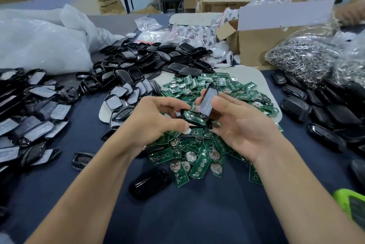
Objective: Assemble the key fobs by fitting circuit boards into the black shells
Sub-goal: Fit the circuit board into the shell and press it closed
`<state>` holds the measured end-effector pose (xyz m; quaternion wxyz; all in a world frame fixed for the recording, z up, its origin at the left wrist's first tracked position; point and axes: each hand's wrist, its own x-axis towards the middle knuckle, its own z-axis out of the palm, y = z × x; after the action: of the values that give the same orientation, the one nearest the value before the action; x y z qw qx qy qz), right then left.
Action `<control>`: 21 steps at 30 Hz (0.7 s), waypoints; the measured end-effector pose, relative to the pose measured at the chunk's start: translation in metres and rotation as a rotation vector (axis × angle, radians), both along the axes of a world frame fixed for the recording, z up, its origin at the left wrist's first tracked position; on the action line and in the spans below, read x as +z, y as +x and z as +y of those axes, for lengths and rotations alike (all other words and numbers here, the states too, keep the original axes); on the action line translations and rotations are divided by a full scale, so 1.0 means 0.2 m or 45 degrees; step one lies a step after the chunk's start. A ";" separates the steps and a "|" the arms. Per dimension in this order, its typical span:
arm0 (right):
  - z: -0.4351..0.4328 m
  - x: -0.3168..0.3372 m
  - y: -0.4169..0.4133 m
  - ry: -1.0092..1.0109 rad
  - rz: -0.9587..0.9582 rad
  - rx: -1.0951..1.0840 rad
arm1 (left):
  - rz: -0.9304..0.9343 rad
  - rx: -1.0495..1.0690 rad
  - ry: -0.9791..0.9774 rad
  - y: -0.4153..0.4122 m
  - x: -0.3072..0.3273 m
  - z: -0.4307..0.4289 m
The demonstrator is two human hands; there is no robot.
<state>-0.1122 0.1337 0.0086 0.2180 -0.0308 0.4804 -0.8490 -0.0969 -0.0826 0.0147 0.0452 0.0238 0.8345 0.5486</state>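
My left hand (pixel 156 121) grips a black shell half (pixel 194 118) with a green circuit board seated inside it, held above the table's middle. My right hand (pixel 237 123) holds a second black shell half (pixel 208 100) upright, its grey inner face toward me, its lower end meeting the first half. Beneath both hands lies a heap of loose green circuit boards (pixel 197 157), several with round coin cells.
Black shells are piled at the back (pixel 150 60), the left (pixel 29 117) and the right (pixel 325 117). One shell (pixel 150 183) lies near me. A cardboard box (pixel 256 44), bags of metal rings (pixel 304 56), a white plastic bag (pixel 43 42) and another person's hand (pixel 349 12) are behind.
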 end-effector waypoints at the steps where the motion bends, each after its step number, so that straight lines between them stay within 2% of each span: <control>1: -0.01 0.00 0.01 -0.010 -0.009 0.015 | -0.018 -0.034 0.119 0.00 0.00 0.00; 5: -0.05 0.02 0.03 -0.102 -0.070 -0.030 | -0.080 -0.014 0.465 -0.02 -0.02 0.01; 10: -0.09 0.02 0.03 -0.194 -0.106 -0.170 | -0.091 0.082 0.535 -0.01 -0.04 0.06; 16: -0.11 0.01 0.04 -0.238 -0.101 -0.194 | -0.153 0.033 0.524 -0.01 -0.02 0.09; 21: -0.11 0.01 0.04 -0.233 -0.109 -0.228 | -0.265 -0.017 0.769 -0.01 0.01 0.05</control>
<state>-0.1049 0.1115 0.0103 0.1580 0.0285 0.3919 -0.9059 -0.0998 -0.0730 0.0160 0.1247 -0.0146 0.6246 0.7708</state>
